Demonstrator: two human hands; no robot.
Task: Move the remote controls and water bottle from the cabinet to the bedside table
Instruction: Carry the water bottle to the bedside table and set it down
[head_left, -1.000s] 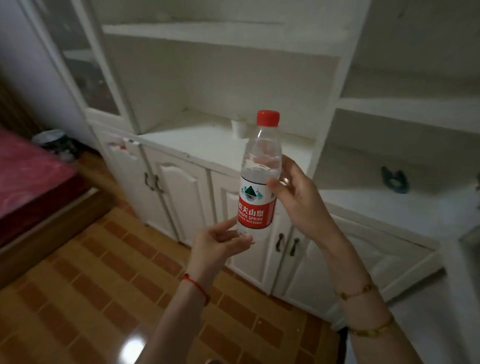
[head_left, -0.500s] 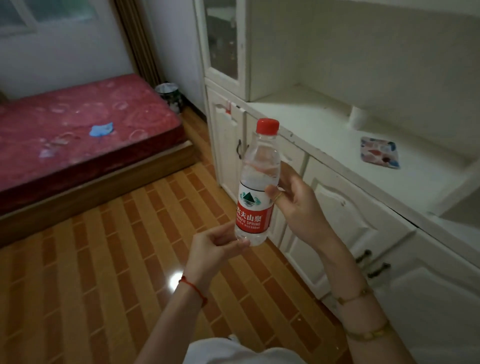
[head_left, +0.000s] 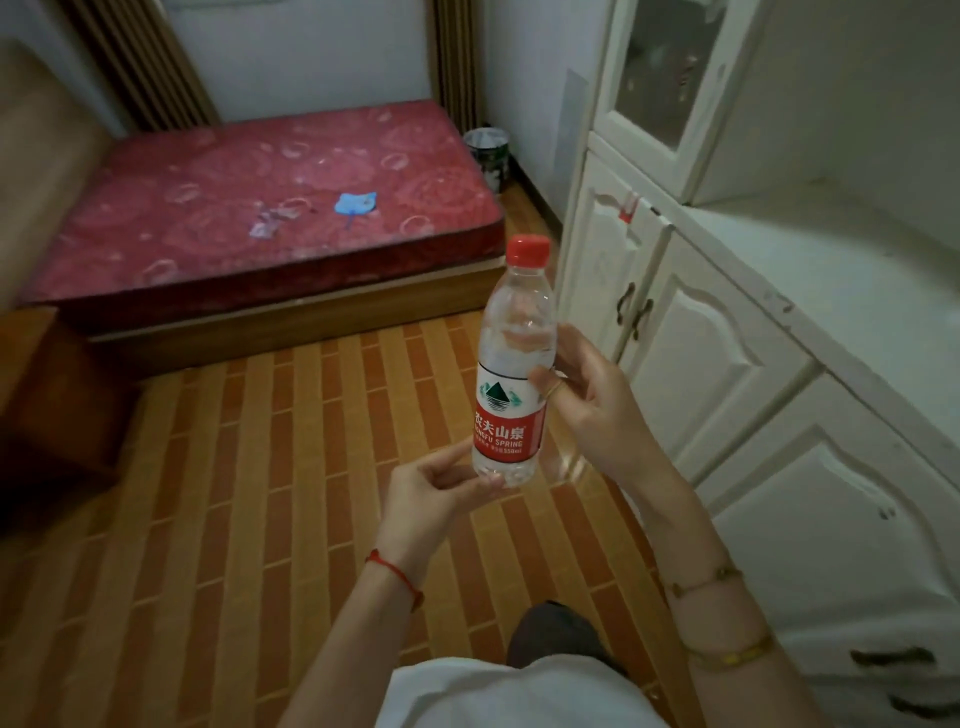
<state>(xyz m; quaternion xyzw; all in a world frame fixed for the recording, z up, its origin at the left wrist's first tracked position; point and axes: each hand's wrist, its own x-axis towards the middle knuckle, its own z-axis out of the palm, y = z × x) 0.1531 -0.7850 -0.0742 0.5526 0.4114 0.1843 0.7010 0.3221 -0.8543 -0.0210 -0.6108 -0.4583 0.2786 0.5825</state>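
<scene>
Water bottle (head_left: 511, 364) upright at frame centre, right hand (head_left: 592, 405) wrapped round its middle, left hand (head_left: 441, 483) pinching its base. The view has swung from the cabinet (head_left: 727, 322), right, toward the bed (head_left: 270, 202), upper left: carrying has probably begun. No remotes visible.

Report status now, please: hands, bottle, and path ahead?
Right hand grips water bottle at label. Left hand supports its base. Bottle upright, capped, off the cabinet. Tiled floor ahead clear.
</scene>
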